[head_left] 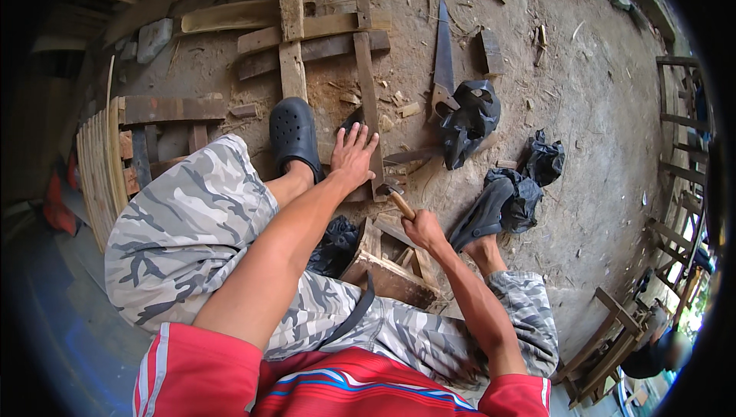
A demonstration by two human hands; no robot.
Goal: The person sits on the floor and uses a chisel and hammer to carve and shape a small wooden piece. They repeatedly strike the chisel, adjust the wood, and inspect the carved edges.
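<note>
In the head view, the left hand point(355, 158) lies palm down with its fingers spread at the near end of a narrow slat point(366, 87); its grip is open, seeming to press rather than clasp. The right hand point(424, 229) has its grip closed around the handle of a hammer point(402, 205), whose head sits right by that slat end, just beside the left thumb. The slat runs away across two crosspieces point(322, 27) on the dirt floor point(590, 172), next to a wider plank point(292, 49) with the left clog point(294, 135) at its near end. The plainest risk is a bruised thumb or finger, since a blow slightly off line would land on the left hand. The slat could also skid or twist, I judge, because a flat palm gives little hold against sideways knocks. Were the left foot to shift, the wider plank might slide too. Whether a nail stands there is too small to tell. The saw point(444, 53) lying beyond could nick a hand reaching carelessly past the black plastic bag point(475, 114).
</note>
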